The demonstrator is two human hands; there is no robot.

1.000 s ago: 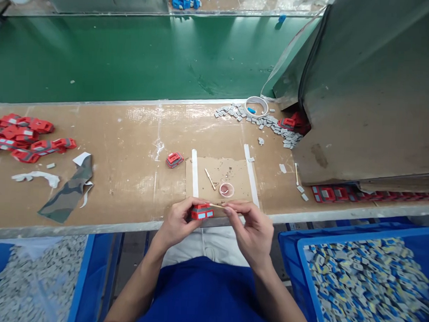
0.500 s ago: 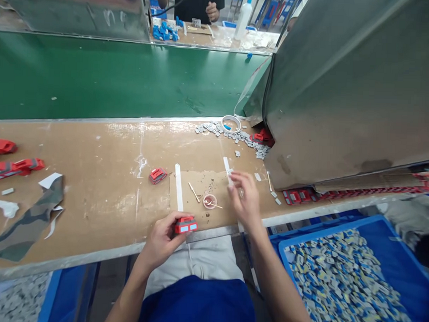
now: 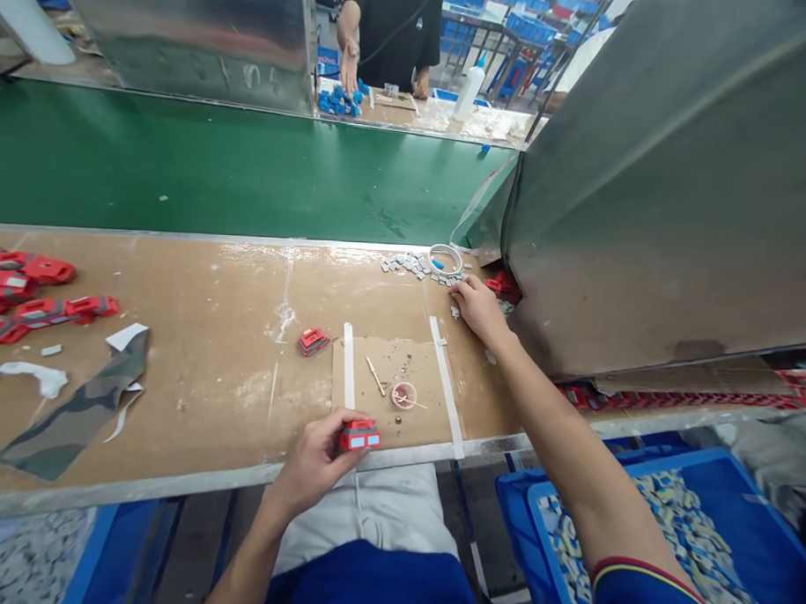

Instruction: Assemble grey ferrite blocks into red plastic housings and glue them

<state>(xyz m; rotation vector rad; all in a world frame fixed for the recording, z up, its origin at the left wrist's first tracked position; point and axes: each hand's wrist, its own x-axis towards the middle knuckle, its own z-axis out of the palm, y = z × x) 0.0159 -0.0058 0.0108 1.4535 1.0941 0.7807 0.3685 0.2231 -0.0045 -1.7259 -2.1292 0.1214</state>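
Observation:
My left hand [image 3: 322, 449] is closed around a red toy vehicle part [image 3: 360, 435] with a grey band and two pale blue windows, at the table's front edge. Stretched far forward, my right hand [image 3: 480, 306] has its fingertips drawn together at a spread of small flat grey pieces [image 3: 414, 265]; what lies between them is too small to make out. A small cup of pinkish stuff [image 3: 403, 394] with a thin stick in it stands on a taped cardboard sheet [image 3: 432, 417]. Beside the cup lies a pale stick [image 3: 376, 377]. Another red part [image 3: 313, 341] sits left of the sheet.
A white tape ring [image 3: 445, 260] lies among the grey pieces. More red parts [image 3: 51, 269] and camouflage material [image 3: 85, 414] are at left. A metal panel [image 3: 644, 213] rises at right. Across the green belt [image 3: 249, 173], a person reaches to blue parts [image 3: 340, 100].
My right hand has moved forward and right, from above the cardboard to the grey pieces. My left hand keeps the red part. The camera view has shifted a little.

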